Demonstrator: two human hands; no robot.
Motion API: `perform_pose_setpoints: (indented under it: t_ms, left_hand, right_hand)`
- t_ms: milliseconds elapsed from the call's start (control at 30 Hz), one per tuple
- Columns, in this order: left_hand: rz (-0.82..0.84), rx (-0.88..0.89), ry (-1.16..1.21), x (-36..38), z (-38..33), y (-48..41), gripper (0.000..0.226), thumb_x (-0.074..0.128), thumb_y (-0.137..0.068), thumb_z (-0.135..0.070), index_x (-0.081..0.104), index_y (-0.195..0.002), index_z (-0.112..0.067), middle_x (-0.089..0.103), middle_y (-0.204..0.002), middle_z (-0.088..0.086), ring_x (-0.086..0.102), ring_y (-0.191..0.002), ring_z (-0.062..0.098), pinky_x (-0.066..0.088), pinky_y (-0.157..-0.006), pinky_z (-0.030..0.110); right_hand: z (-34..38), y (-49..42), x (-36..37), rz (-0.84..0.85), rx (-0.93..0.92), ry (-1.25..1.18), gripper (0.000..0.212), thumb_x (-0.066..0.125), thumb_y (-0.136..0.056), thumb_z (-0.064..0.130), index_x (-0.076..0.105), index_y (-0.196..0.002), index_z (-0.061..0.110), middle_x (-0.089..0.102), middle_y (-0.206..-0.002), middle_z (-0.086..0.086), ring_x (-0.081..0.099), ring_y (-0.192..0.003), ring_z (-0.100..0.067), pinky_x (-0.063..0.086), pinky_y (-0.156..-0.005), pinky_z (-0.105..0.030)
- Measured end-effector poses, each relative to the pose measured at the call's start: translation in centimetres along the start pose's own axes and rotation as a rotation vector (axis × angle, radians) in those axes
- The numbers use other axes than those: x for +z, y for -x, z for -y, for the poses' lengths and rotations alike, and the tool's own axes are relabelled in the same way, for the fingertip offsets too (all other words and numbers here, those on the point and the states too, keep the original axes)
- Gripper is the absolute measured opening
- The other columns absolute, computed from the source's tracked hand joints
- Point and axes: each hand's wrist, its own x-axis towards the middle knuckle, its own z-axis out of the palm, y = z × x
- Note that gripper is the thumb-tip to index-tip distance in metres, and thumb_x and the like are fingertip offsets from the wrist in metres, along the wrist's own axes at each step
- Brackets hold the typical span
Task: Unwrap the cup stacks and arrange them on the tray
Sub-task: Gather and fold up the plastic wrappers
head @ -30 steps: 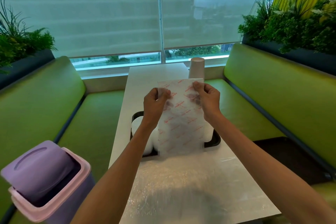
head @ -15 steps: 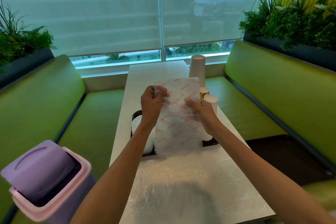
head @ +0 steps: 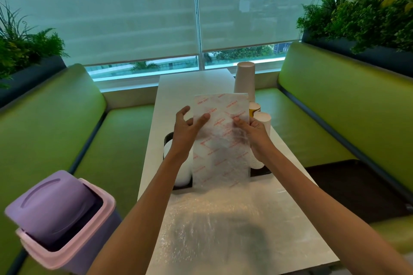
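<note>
Pinching wrapper [head: 221,140], right hand [head: 253,133]; left hand [head: 186,128] perhaps touching.

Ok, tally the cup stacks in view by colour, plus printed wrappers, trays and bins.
White cup stacks: 3
Yellow cup stack: 1
Printed wrapper: 1
Tray: 1
Bin: 1
Total: 7

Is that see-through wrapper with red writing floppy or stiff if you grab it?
Probably floppy and very light: the wrapper is so thin that the right hand shows through it. It hangs fairly flat from the hand's pinch, so maybe slightly crisp. Its crinkles suggest it crumples easily.
</note>
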Motion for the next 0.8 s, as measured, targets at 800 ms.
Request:
perform_pose_setpoints:
  t_ms: [800]
  left_hand:
    - [0.218, -0.087, 0.192, -3.0, 3.1, -0.2, 0.055, 0.038, -0.092, 0.009, 0.062, -0.054, -0.024, 0.060, -0.075, 0.004, 0.059, -0.059, 0.014, 0.050, -0.048, 0.020]
  right_hand:
    - [1.4, -0.5, -2.3, 0.268, 0.200, 0.101, 0.037, 0.040, -0.098, 0.002, 0.066, -0.113, 0.023, 0.073, -0.083, 0.003, 0.066, -0.067, -0.012, 0.058, -0.060, -0.027]
